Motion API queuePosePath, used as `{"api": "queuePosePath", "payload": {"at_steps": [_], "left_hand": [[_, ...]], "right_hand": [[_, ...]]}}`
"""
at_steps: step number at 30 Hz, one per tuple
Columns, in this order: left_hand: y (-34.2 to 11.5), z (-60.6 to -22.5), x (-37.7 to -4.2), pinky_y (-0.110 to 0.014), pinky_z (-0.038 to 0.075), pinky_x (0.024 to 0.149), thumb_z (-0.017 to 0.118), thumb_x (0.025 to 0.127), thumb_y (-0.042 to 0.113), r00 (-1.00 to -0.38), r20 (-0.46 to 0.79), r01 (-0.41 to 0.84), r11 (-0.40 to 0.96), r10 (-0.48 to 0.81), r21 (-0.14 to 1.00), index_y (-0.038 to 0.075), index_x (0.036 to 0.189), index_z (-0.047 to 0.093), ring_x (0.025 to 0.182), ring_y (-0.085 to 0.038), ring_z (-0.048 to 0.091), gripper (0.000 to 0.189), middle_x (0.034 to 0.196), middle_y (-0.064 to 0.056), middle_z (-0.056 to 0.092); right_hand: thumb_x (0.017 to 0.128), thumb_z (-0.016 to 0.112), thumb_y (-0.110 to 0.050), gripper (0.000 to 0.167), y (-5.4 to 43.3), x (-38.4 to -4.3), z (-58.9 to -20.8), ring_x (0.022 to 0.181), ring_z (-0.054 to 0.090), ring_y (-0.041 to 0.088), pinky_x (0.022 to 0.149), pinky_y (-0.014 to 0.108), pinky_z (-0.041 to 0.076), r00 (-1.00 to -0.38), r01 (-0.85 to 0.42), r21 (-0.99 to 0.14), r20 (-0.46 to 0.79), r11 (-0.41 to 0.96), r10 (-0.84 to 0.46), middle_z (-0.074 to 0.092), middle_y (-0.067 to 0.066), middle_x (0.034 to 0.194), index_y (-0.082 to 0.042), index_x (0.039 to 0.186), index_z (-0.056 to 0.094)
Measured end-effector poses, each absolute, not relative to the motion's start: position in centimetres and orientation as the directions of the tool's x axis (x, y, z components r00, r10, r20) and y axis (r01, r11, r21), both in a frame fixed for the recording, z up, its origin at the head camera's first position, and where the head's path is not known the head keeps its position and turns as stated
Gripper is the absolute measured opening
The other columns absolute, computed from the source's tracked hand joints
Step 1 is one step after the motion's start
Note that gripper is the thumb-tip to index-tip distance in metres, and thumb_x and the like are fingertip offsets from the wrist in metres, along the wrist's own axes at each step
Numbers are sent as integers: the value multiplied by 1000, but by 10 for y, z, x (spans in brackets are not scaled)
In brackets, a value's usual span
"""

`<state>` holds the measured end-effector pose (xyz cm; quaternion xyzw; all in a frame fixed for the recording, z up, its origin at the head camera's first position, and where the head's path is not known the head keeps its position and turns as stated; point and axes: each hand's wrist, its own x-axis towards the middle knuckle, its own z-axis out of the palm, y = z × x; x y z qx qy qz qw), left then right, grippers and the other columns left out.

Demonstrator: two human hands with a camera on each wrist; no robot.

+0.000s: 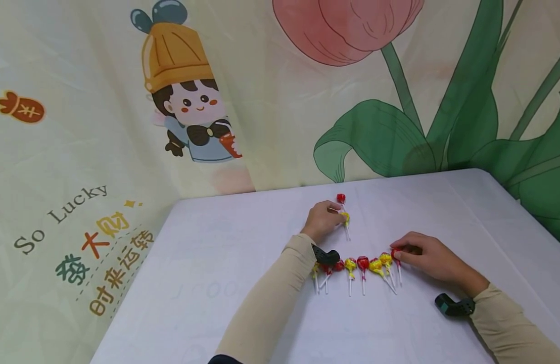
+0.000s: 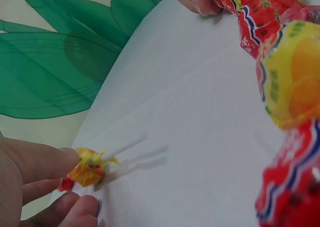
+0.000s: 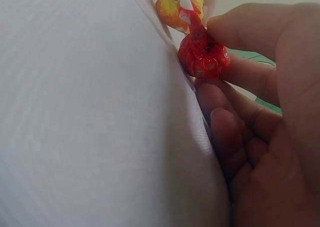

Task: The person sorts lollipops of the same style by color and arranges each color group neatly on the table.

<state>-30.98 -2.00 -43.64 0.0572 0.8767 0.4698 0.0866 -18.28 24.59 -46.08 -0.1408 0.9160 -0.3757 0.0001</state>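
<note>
Toward the back of the table my left hand point(image 1: 324, 220) pinches a yellow lollipop point(image 1: 346, 218) by its wrapped head; its white stick points toward the front. Just beyond it lies a red lollipop point(image 1: 341, 198). In the left wrist view the thumb and fingers hold the yellow wrapper point(image 2: 87, 167). At the right end of a row of lollipops, my right hand point(image 1: 436, 255) pinches a red lollipop point(image 3: 204, 57) between thumb and fingers. Beside it in the row are a yellow lollipop point(image 1: 385, 260) and another red lollipop point(image 1: 363, 263).
The row continues left with a yellow lollipop point(image 1: 350, 264) and several others, partly hidden by the left wrist's black band point(image 1: 326, 255). A white cloth covers the table point(image 1: 207, 268). A printed curtain point(image 1: 271, 126) hangs behind the far edge.
</note>
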Motion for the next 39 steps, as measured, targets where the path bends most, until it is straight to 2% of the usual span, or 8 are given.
{"api": "queuePosePath", "payload": {"at_steps": [13,24,30,39], "left_hand": [[-51,-434,-305,-29,51,72,71,94,28,-950,-184,-25,527,253,850,15,109,70,81,-17,62,20,90,-2,68],[-71,-427,-294,-29,52,73,67,97,29,-913,-169,36,486,371,873,14,113,70,84,-18,63,22,94,-4,69],[-77,-418,-283,-32,53,78,65,98,33,-915,-165,49,508,368,860,16,117,69,90,-19,64,26,104,-4,69],[-84,-416,-265,-34,51,80,64,99,37,-904,-170,105,587,393,803,19,120,69,92,-22,62,28,98,-1,68]], "right_hand": [[94,71,-38,33,247,-183,-465,94,53,19,78,26,50,-964,-242,-675,83,697,-254,61,-2,106,-16,118,72],[93,72,-38,30,248,-185,-466,93,53,19,76,26,50,-962,-249,-675,89,695,-258,60,-3,104,-17,115,72],[93,72,-39,29,248,-185,-465,91,53,20,75,26,50,-963,-247,-681,91,690,-255,60,-3,102,-18,113,72],[93,72,-38,29,246,-182,-462,90,53,20,74,25,50,-963,-243,-694,92,677,-251,60,-2,100,-17,112,71]]}}
